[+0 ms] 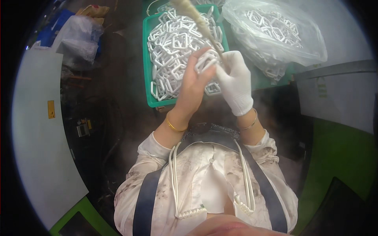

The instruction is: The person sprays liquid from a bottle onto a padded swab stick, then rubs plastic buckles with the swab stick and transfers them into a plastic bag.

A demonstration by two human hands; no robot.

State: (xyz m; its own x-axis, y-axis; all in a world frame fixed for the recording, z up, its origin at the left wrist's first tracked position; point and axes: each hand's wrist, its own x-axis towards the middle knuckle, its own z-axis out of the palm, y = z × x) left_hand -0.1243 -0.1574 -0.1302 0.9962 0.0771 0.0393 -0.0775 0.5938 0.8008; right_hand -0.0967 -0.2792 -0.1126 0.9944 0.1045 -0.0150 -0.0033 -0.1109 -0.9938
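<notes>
My bare left hand [195, 80], upper center of the frame, closes its fingers and thumb around a small cluster of white links [205, 62] above a green crate [161, 103] heaped with loose links [171, 47]. My gloved right hand [238, 80], just right of it, has fingers and thumb bunched where a beige rod [199, 21] tapers down from the top edge; whether they pinch its thin end or merely sit behind it, I cannot tell. At upper right, a clear bag [315, 55] holds more links. As I judge it, the handling calls for a steady left grip with the openings turned toward my glove, bare fingertips clear of the rod's tip, and the work close over the crate, so that a slipped link drops among the others.
</notes>
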